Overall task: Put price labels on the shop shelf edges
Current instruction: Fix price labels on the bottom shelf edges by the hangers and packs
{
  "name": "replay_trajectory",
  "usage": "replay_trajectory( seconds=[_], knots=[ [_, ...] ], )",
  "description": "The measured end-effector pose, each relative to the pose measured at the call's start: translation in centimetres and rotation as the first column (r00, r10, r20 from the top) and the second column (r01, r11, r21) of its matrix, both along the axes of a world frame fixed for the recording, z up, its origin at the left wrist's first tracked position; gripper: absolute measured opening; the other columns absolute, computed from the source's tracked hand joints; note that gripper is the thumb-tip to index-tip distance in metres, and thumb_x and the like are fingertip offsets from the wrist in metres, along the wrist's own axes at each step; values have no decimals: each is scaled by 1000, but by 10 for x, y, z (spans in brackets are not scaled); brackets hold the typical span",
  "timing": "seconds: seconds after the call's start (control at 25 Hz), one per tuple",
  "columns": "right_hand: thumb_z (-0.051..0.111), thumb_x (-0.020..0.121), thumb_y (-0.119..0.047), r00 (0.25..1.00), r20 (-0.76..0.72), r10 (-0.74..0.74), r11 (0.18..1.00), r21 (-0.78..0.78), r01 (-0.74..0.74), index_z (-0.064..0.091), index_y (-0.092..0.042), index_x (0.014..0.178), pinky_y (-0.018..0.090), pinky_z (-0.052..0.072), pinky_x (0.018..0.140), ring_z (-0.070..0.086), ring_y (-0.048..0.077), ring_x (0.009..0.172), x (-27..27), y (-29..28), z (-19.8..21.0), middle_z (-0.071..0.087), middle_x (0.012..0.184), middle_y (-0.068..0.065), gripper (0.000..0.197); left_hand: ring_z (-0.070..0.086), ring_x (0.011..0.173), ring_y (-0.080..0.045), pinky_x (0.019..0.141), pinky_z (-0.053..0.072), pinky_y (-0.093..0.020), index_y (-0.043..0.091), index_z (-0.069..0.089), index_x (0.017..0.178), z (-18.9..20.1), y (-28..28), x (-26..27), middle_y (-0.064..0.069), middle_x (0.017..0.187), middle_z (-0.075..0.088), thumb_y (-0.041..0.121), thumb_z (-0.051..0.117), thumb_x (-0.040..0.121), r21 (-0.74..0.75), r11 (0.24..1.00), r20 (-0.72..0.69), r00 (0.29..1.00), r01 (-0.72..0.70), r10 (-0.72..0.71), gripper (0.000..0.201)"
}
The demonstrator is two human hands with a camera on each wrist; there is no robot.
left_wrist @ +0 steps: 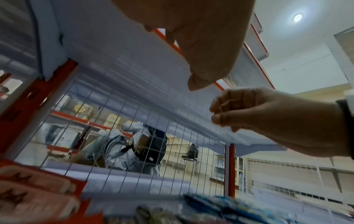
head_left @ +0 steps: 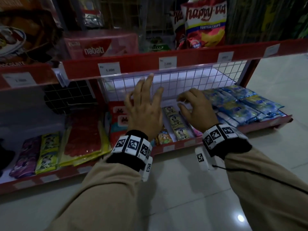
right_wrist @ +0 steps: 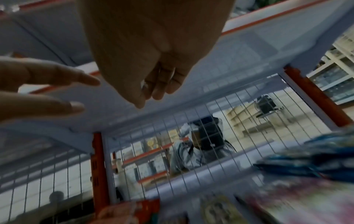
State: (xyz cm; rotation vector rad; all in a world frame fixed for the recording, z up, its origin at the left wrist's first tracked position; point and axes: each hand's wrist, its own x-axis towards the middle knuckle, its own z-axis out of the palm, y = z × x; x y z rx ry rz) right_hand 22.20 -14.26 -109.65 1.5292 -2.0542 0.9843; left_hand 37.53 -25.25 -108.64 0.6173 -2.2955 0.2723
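Between labels: left hand (head_left: 144, 104) spread and empty below the red shelf edge (head_left: 141, 63) at frame centre; right hand (head_left: 196, 108) curled — contents indiscernible. Next, presumably, a fresh label.

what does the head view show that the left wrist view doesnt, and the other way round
Only the head view shows the price labels on the red shelf edge, the nabati box and the tiled floor. Only the left wrist view shows a person beyond the wire mesh, and a ceiling light. Both show the left hand with fingers spread, the right hand with fingers curled, and blue packets.
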Motion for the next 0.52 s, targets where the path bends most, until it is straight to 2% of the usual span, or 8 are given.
replay_trajectory(
  seconds=[0.12,0.2,0.24,0.36,0.44,0.52],
  knots=[
    [63,83,-6,994,108,10,986,165,-27,62,-6,93,39,46,67,55,32,87,4,16,-64,57,94,13,10,39,131,-33,100,30,-47,17,58,121,-41,5,3,-12,143,43,19,61,78,66,992,128,985,109,-117,43],
    [65,81,-3,981,192,16,961,266,-68,64,-5,94,42,48,72,56,34,91,12,25,-102,59,95,13,13,49,117,-32,92,36,-42,15,63,112,-68,7,8,-10,128,54,19,63,77,168,979,225,963,113,-150,35],
    [65,81,-3,978,208,24,945,316,-90,65,-5,96,43,48,74,56,35,92,15,28,-118,60,97,15,16,49,114,-31,91,35,-40,16,62,113,-82,9,10,-7,126,55,20,61,80,236,968,293,942,92,-161,34],
    [65,79,-2,986,160,54,904,412,-116,67,-1,103,45,49,79,57,39,94,20,34,-150,62,101,20,24,44,116,-25,93,33,-37,21,54,123,-124,16,16,-1,129,50,27,48,89,362,932,461,868,8,-187,35],
    [67,76,1,993,89,75,909,403,-105,66,1,105,47,51,78,58,40,94,20,35,-160,62,102,21,28,42,116,-24,93,34,-36,22,50,126,-143,18,20,0,131,47,29,47,90,377,926,497,844,-1,-201,37],
    [68,75,1,997,20,81,932,352,-83,65,2,108,45,53,80,59,39,95,20,37,-168,62,105,21,33,42,116,-25,92,37,-36,21,50,127,-152,19,23,-1,131,46,28,51,88,376,927,483,852,9,-204,40]
  ],
)
